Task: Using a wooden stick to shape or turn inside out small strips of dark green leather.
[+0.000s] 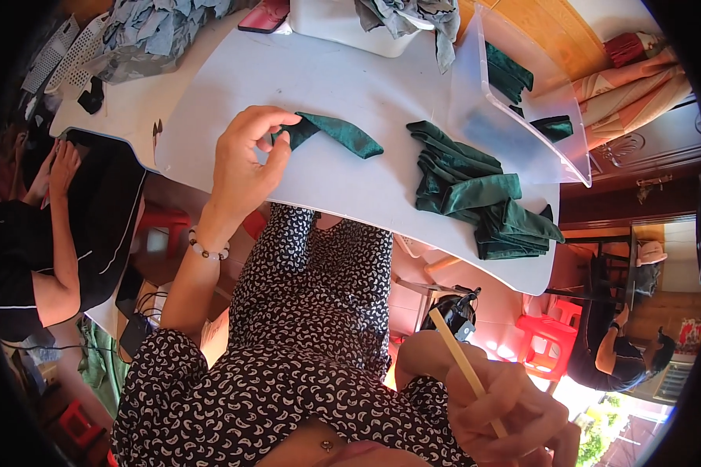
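"So, how far along is the work?"

"Partway, I'd judge. One dark green velvet strip (349,136), bent near its left end, lies on the pale blue-white tabletop (335,70), upper middle of the frame. The left hand (248,159) is at that end: thumb and forefinger curved, tips slightly apart, and I can't tell whether they pinch the cloth."

"And the right hand (514,401)?"

"Lower right of the frame, fingers closed around a slim, straight tan stick (461,359), well apart from the strip. That piece looks unfinished to me."

"What's done, then?"

"Hard to say. A loose heap of dark green velvet strips (479,194) lies right of centre, and more green pieces (508,71) show at a translucent plastic bin (514,117), upper right. Either lot could be finished; nothing shows which."

"What's left?"

"At least the single strip, probably. Beyond that, the heaped ones overlap too much to count."
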{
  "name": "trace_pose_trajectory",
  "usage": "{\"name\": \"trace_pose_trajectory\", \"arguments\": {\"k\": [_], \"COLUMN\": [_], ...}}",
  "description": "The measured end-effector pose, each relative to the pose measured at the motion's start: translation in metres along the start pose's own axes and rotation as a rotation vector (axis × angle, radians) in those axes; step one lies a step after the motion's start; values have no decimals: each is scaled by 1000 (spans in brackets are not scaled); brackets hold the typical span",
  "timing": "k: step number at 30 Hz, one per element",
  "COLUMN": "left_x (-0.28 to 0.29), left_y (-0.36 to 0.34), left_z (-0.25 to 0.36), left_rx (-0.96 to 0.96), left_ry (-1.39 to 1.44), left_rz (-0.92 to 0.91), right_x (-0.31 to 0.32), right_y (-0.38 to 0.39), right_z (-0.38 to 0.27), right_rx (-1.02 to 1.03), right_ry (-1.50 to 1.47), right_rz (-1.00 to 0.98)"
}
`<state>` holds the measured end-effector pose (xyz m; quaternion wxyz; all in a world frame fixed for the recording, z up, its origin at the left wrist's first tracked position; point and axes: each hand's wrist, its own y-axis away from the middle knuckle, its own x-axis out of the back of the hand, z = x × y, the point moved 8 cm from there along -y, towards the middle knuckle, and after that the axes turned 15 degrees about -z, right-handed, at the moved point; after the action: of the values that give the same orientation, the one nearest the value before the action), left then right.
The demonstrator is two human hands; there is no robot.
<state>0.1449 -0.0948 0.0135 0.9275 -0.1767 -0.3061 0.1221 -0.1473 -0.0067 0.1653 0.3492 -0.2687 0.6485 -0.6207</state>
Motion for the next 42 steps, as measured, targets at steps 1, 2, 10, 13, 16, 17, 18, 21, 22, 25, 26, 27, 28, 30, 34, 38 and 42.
{"name": "trace_pose_trajectory", "arguments": {"k": [1, 2, 10, 13, 16, 17, 18, 21, 22, 25, 26, 27, 28, 30, 34, 38, 42], "left_x": [2, -2, -54, -63, -69, -58, -49, -32, -35, -39, -40, -41, -42, -47, -55, -51, -48], "left_y": [-1, -3, -23, -37, -40, -38, -36, -19, -10, 16, 24, 34, 42, 59, 81, 79, 84], "left_z": [1, 6, 20, 20, 21, 25, 35, 82, 89, 92, 93, 91, 92, 79, 73, 76, 69], "left_rx": [5, -40, -233, -287, -318, -296, -284, -339, -345, -141, -88, -8, -2, 74, 122, 143, 26], "left_ry": [-8, -80, -424, -462, -477, -376, -266, -131, -130, 242, 309, 355, 352, 571, 818, 903, 697], "left_rz": [4, -61, -267, -244, -383, -288, -200, -160, -167, -277, -293, -334, -333, -276, -332, -227, -230], "right_x": [0, -1, -4, 2, 13, 17, 30, 59, 64, 63, 59, 55, 51, 46, 38, 31, 26], "right_y": [-3, -4, 5, 11, 29, 35, 48, 94, 107, 133, 136, 144, 154, 152, 153, 162, 167], "right_z": [-2, -1, 9, -20, -10, 1, 7, 31, 42, 70, 79, 82, 83, 86, 87, 88, 88], "right_rx": [-55, -109, 103, -64, -306, -379, -468, -828, -872, -1044, -1112, -1204, -1297, -1184, -1159, -1273, -1311], "right_ry": [0, 2, 27, 110, 144, 104, 108, 253, 280, 328, 294, 257, 218, 218, 198, 188, 203], "right_rz": [-56, -112, 64, -26, -96, -95, 33, 291, 265, 368, 310, 288, 264, 224, 193, 143, 83]}}
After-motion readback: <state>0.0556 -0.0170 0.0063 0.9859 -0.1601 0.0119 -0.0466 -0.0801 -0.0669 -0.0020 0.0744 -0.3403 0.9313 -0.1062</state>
